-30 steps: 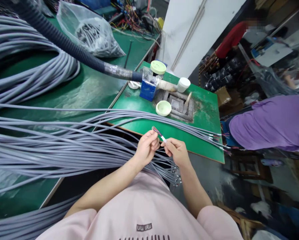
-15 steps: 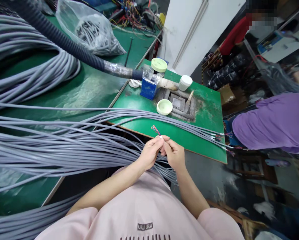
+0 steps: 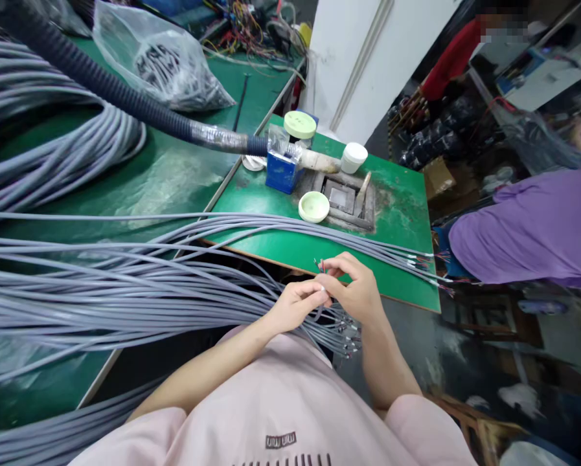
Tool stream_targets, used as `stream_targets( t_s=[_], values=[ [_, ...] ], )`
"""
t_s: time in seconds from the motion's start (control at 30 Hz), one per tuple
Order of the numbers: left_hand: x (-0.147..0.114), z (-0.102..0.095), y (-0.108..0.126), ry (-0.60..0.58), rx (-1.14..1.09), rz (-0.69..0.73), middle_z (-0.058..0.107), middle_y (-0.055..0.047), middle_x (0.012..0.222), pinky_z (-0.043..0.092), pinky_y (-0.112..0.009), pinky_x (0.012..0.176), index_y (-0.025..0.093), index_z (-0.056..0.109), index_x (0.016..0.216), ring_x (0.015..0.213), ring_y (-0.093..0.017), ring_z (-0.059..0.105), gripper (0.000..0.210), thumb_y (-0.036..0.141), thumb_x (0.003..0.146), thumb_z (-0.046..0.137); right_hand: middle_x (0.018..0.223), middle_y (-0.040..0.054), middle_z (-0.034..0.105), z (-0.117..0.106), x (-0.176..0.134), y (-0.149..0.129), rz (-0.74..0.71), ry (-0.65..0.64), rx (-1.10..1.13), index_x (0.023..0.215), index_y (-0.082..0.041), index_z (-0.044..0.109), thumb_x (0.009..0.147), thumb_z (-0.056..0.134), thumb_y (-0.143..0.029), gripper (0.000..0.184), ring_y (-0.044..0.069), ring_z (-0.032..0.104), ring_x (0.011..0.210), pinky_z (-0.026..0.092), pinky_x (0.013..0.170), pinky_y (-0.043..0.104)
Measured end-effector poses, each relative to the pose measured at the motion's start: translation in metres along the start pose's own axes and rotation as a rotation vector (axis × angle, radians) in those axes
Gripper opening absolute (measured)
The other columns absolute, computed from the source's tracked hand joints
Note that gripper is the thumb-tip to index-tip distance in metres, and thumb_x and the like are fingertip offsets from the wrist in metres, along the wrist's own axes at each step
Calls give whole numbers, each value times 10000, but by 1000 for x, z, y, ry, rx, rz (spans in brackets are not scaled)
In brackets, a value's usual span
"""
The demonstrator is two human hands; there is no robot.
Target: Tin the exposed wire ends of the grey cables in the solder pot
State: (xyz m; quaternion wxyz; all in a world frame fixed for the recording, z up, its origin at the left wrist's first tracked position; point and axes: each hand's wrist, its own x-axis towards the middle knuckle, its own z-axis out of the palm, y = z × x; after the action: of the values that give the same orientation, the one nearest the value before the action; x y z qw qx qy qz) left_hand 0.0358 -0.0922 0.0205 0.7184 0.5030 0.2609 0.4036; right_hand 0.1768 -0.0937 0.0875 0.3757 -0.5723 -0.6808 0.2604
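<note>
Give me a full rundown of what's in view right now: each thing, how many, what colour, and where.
Grey cables: many, grey, fanned across the green bench.
Cable end: one, coloured wires, pinched between both hands.
Corrugated hose: one, dark blue, running to the blue box.
Plastic bag: one, clear, dark parts inside, far left.
Lids: two, pale green, on the small table.
Jar: one, white, same table.
Co-worker's sleeve: purple, right.
Left hand: on the cable end.
Right hand: on the cable end.
</note>
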Motion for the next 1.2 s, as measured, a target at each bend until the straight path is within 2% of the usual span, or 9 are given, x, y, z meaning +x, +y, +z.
stream_targets(
  t_s=[0.03, 0.1, 0.17, 0.27, 0.37, 0.47, 0.6, 0.87, 1.2],
  values=[
    [0, 1, 1, 1, 6, 1, 644, -41, 690, 441, -265, 721, 133, 685, 681, 695, -138, 558, 389, 497, 806, 629, 752, -8, 615, 1, 1, 0, -5, 26, 10, 761, -217, 674, 767, 683, -232, 19, 124, 583, 663, 475, 633, 260],
    [0, 2, 1, 8, 5, 3, 642, -40, 692, 449, -261, 715, 132, 684, 678, 695, -135, 556, 385, 493, 801, 635, 709, -18, 603, 4, 2, 1, -23, 74, 51, 698, -206, 648, 776, 669, -198, 81, 107, 561, 618, 461, 600, 249],
    [0, 1, 1, 23, 0, -5, 635, -35, 682, 448, -240, 645, 133, 687, 697, 646, -118, 539, 377, 494, 796, 638, 684, -25, 592, 6, 0, 3, -51, 114, 106, 680, -205, 630, 780, 662, -173, 110, 104, 551, 605, 456, 588, 249],
    [0, 0, 0, 70, -2, -36, 623, -25, 664, 419, -208, 536, 133, 691, 726, 560, -88, 497, 376, 497, 800, 633, 698, -18, 621, 12, -4, 8, -120, 203, 157, 703, -213, 633, 789, 656, -149, 110, 120, 574, 642, 471, 612, 273],
    [2, -3, -1, 121, -20, -36, 628, -27, 680, 427, -201, 527, 131, 697, 745, 549, -79, 502, 382, 494, 823, 611, 713, -3, 666, 18, -10, 12, -193, 296, 99, 755, -227, 675, 796, 661, -151, 88, 143, 593, 676, 490, 647, 311],
    [2, -7, -4, 124, -61, -44, 643, -34, 703, 440, -201, 527, 130, 715, 833, 546, -79, 521, 378, 492, 832, 605, 708, 2, 679, 21, -14, 14, -208, 339, 34, 817, -239, 713, 809, 659, -167, 91, 150, 598, 665, 498, 657, 335],
    [1, -10, -10, 114, -145, -93, 659, -41, 711, 449, -201, 531, 131, 719, 928, 552, -83, 540, 369, 472, 820, 633, 760, 10, 693, 17, -15, 15, -220, 363, 40, 885, -250, 724, 820, 644, -149, 144, 158, 610, 710, 502, 661, 336],
    [-1, -13, -12, 91, -312, -120, 657, -43, 679, 431, -196, 514, 128, 726, 906, 569, -93, 568, 375, 481, 797, 662, 777, 13, 691, 16, -14, 16, -222, 320, 22, 876, -243, 707, 822, 638, -152, 126, 167, 609, 734, 496, 693, 356],
    [-2, -12, -14, 97, -322, -144, 674, -53, 681, 429, -209, 510, 120, 730, 874, 526, -88, 547, 393, 493, 753, 703, 755, 6, 676, 20, -7, 11, -227, 271, -49, 841, -234, 694, 832, 636, -172, 86, 160, 596, 733, 470, 706, 349]
  ],
)
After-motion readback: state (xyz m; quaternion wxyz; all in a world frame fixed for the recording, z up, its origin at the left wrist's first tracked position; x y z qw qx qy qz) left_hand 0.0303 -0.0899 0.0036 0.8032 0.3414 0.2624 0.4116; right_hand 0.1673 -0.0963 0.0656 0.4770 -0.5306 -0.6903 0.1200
